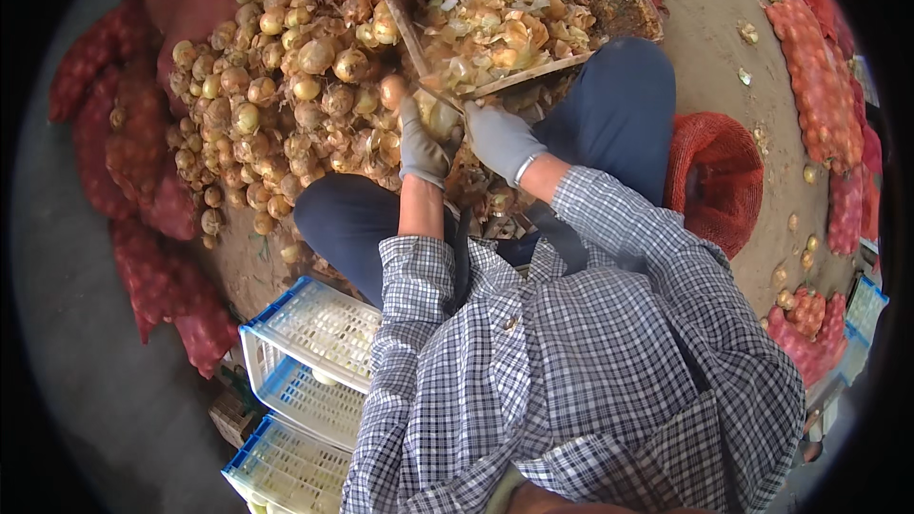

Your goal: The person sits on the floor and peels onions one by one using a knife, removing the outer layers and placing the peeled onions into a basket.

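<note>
Both my hands wear grey gloves and meet between my knees, at the near corner of a brown plastic crate of onion skins. My left hand is closed around an onion, partly hidden by the fingers. In my right hand is a knife, its blade lying across the top of that onion; its handle is hidden in the glove. To the left of my left hand spreads a large heap of unpeeled onions. Loose skins lie on the ground beneath my hands.
Red mesh sacks of onions line the left side; more sacks stand at the right. An open red mesh sack rests by my right knee. Stacked white and blue plastic crates stand at lower left. Scattered onions lie on the right-hand floor.
</note>
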Demonstrator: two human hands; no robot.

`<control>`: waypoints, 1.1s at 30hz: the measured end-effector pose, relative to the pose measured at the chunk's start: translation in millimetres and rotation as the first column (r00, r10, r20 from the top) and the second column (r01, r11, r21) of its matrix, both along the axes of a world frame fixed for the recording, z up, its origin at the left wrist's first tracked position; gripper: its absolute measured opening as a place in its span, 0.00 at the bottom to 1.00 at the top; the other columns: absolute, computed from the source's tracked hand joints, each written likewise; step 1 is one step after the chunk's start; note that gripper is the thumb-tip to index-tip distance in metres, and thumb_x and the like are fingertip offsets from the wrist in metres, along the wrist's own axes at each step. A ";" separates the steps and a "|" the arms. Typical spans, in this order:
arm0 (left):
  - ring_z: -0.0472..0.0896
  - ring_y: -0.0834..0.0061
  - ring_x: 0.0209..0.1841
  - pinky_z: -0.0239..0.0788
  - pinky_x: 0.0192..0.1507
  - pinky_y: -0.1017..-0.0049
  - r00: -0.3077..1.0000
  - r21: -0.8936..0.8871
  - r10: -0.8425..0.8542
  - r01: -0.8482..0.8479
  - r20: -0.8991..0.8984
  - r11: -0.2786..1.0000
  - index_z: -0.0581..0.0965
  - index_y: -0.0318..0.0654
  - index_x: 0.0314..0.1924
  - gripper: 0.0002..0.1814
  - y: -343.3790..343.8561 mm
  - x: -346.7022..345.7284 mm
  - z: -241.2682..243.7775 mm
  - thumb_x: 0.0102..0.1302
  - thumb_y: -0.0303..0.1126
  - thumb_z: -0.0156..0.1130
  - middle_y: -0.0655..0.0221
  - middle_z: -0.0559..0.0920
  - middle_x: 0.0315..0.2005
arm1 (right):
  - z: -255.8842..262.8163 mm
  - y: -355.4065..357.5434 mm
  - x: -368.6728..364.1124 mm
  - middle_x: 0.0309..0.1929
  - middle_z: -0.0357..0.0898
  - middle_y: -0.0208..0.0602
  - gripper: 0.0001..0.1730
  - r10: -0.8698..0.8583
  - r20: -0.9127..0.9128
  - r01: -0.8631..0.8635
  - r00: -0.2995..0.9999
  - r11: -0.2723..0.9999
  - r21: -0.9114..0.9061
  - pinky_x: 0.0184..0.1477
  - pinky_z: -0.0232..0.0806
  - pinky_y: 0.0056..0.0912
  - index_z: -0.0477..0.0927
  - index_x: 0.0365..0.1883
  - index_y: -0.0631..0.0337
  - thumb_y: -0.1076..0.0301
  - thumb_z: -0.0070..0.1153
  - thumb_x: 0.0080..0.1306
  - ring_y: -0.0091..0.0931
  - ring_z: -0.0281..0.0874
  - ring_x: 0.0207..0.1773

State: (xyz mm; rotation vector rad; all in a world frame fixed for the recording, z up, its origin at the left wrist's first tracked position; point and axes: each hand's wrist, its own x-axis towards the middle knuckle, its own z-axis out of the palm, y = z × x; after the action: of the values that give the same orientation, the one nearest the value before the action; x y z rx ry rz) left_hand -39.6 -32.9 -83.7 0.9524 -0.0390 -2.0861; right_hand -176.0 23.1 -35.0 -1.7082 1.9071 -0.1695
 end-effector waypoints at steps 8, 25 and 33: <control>0.85 0.70 0.39 0.77 0.32 0.72 0.998 0.008 0.040 -0.041 0.054 0.999 0.77 0.50 0.54 0.28 7.4 1.6 -4.0 0.68 0.63 0.59 0.71 0.85 0.42 | 23.4 -7.8 4.0 0.39 0.85 0.57 0.16 0.023 -0.024 -0.021 0.999 0.998 0.056 0.46 0.77 0.50 0.74 0.53 0.65 0.71 0.49 0.68 0.50 0.85 0.44; 0.87 0.67 0.38 0.82 0.25 0.76 0.987 0.026 0.145 -0.144 -0.072 0.989 0.74 0.47 0.60 0.35 15.3 -10.6 6.1 0.65 0.65 0.62 0.67 0.85 0.46 | -50.1 -6.9 -30.9 0.47 0.82 0.62 0.20 -0.277 0.282 0.244 0.918 0.959 0.147 0.53 0.72 0.48 0.76 0.53 0.67 0.62 0.56 0.69 0.52 0.80 0.52; 0.83 0.48 0.47 0.86 0.32 0.62 0.922 -0.074 0.072 -0.108 -0.382 0.991 0.72 0.45 0.64 0.38 8.0 6.6 24.4 0.66 0.66 0.57 0.60 0.80 0.56 | -9.5 13.2 -21.1 0.42 0.85 0.51 0.17 -0.256 0.438 0.376 0.862 0.902 -0.212 0.47 0.74 0.42 0.78 0.46 0.63 0.60 0.61 0.68 0.48 0.83 0.48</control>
State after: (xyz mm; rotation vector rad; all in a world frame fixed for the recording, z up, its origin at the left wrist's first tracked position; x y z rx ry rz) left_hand -33.1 -24.9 -59.3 0.4730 0.1050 -2.1271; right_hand -197.1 36.3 -44.5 -1.3703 1.8951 -0.9031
